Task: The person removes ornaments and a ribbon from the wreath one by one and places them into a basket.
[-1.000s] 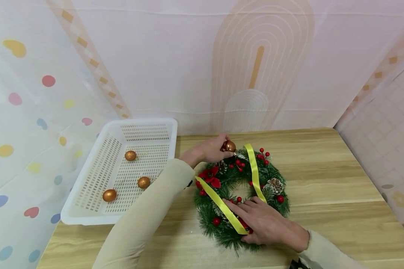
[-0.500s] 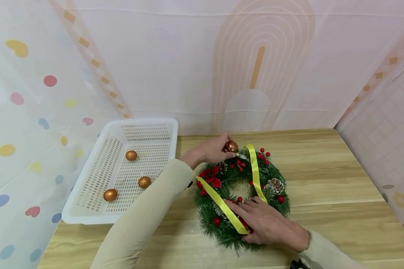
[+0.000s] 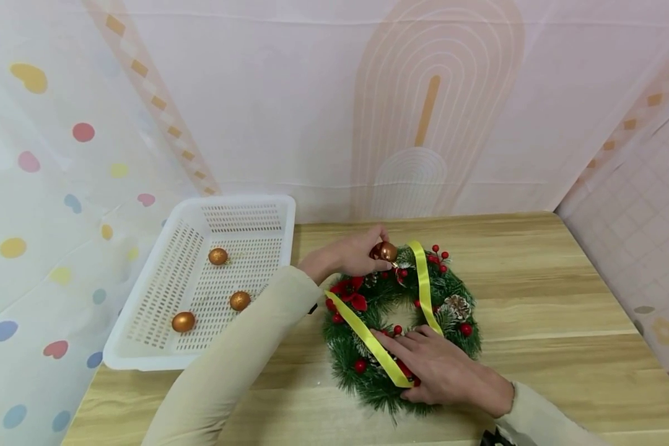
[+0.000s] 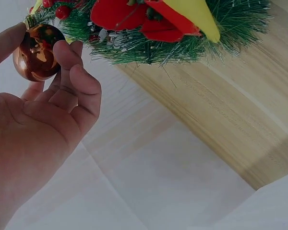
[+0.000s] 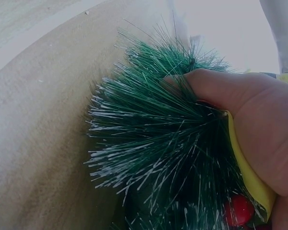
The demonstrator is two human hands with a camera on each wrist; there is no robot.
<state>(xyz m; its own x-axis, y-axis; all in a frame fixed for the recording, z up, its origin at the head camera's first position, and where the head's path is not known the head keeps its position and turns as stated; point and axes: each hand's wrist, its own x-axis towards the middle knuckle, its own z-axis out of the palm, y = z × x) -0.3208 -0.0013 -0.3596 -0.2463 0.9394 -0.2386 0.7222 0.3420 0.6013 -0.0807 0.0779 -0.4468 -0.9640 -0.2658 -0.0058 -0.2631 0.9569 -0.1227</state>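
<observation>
A green Christmas wreath [image 3: 340, 353] with red berries, pine cones and a red flower [image 4: 165, 28] lies on the wooden table. Yellow ribbon [image 3: 422, 282] runs over it in two strips. Between thumb and fingers, my left hand [image 3: 352, 251] pinches a shiny copper bauble [image 3: 387, 251] at the wreath's far edge, its cap turned toward the greenery. In the left wrist view that bauble [image 4: 38, 52] hangs beside the needles. My right hand [image 3: 435, 365] grips the near side of the wreath, its thumb [image 5: 206, 86] sunk among the needles and its palm over the ribbon.
At the left stands a white perforated plastic basket [image 3: 139, 362] holding 3 more copper baubles [image 3: 183, 322]. Behind the table [image 3: 557, 297] hangs a patterned cloth [image 3: 290, 111], with more cloth along both sides.
My left hand has shifted slightly right and toward me, bringing the bauble lower against the far edge of the wreath. The right hand stays where it was.
</observation>
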